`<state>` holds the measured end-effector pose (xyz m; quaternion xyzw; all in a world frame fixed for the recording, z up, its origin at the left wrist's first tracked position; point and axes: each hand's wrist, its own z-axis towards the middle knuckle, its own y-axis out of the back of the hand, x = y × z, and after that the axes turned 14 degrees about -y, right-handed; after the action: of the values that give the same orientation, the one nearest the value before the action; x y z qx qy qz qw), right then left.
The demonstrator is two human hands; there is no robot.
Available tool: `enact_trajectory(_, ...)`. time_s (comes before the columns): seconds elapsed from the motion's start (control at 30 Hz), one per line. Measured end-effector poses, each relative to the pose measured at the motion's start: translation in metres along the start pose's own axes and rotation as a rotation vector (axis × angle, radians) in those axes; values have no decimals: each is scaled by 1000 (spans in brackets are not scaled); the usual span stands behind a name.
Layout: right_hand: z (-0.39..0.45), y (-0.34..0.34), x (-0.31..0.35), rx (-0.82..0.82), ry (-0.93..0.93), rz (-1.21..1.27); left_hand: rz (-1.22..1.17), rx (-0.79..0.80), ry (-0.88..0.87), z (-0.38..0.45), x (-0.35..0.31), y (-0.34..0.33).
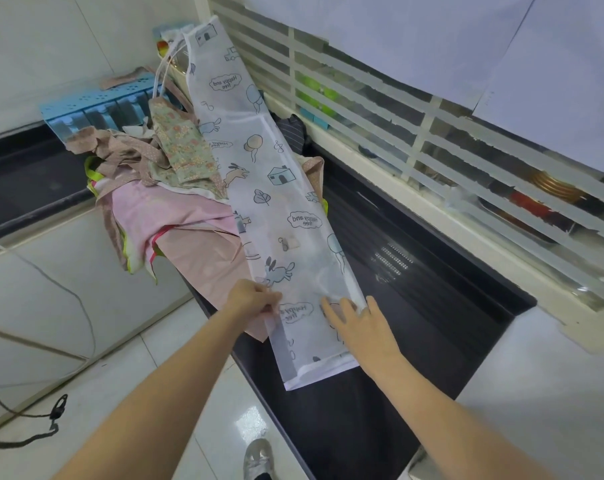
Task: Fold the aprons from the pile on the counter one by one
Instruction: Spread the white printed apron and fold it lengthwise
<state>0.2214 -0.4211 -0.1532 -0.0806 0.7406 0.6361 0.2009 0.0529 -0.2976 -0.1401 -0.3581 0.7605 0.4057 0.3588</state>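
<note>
Pinching the white apron [276, 216] edge, the left hand [250, 299] apparently curls its fingers. The right hand [356, 323] lies flat, fingers straight; the apron's near end overhangs the table [414, 306].

Two bare forearms reach in from the bottom edge, with no sleeves, watch or bracelets visible on either. The left hand [250, 299] and right hand [357, 322] wear no rings or gloves (fingernails are too small to make out). Below and between the hands, a shiny silver shoe [257, 459] shows.
</note>
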Motion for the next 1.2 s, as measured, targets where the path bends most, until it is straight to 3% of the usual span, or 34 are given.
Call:
enact_trajectory(0.07, -2, -4, -1, -72, 32, -51, -79, 46, 63, 3, 2, 9)
enact_trajectory(0.2, -7, -10, 0, -37, 51, -171, -228, 69, 107, 2, 3, 6)
enact_trajectory(0.27, -7, -14, 5, 22, 132, -188, -214, 67, 52, 4, -2, 4)
enact_trajectory(0.37, -4, -11, 6, 4, 154, -165, -189, -46, -20, 12, -4, 6)
enact_trajectory(0.47, -5, -14, 4, -59, 224, -39, -42, -43, -47, 15, -5, 7)
enact_trajectory(0.6, 3, -2, -12, 107, 484, 45, 382, -53, -196, 16, -4, 6)
enact_trajectory(0.8, 15, 29, -1, 312, 566, 196, 297, -54, -140, 24, 4, 11)
enact_trajectory(0.97, -1, 28, 13, 226, 649, 199, 317, -60, -131, 25, 8, 9)
enact_trajectory(1.2, -7, 42, 45, 57, 542, 305, 250, -47, -123, 25, 9, 9)
